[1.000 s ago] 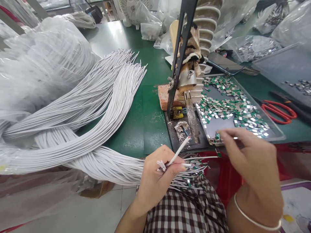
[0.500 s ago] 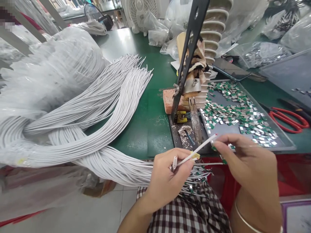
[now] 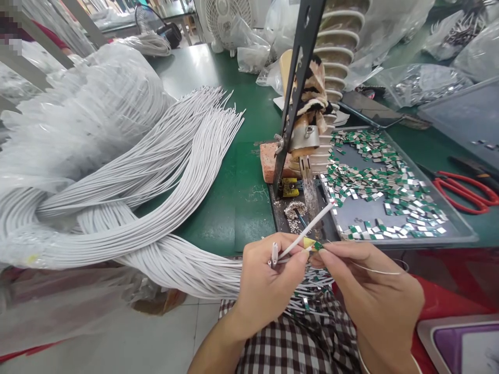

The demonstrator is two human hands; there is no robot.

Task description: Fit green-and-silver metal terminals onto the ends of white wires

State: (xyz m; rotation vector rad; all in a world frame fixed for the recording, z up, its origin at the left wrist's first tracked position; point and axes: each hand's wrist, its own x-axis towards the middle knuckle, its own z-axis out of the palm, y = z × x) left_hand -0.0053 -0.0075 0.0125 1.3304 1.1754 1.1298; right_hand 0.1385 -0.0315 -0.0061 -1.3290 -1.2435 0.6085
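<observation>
My left hand [image 3: 268,280] is closed around several white cables, and one white cable [image 3: 307,230] slants up past its fingers with its tip free. Yellow material [image 3: 309,242] shows at the left index fingertip; I cannot tell whether it is tape or a finger cover. My right hand [image 3: 376,291] pinches a small green circuit board [image 3: 318,246] right against that fingertip. A thin silvery wire [image 3: 376,271] loops out by the right fingers. Below the hands, a bundle of white cables [image 3: 210,267] with green boards at their ends lies across the checkered cloth on my lap.
A soldering fixture with a black upright bracket [image 3: 298,88] and ribbed hose [image 3: 338,52] stands ahead, beside a brick [image 3: 268,162]. At right are a clear tray [image 3: 463,231] of loose boards and red-handled scissors [image 3: 462,192]. A big cable bundle [image 3: 156,228] covers the left.
My right hand has moved left and down, from beside the tip of the raised cable to my left fingertips. The thin wire now shows by it. My left hand has barely moved.
</observation>
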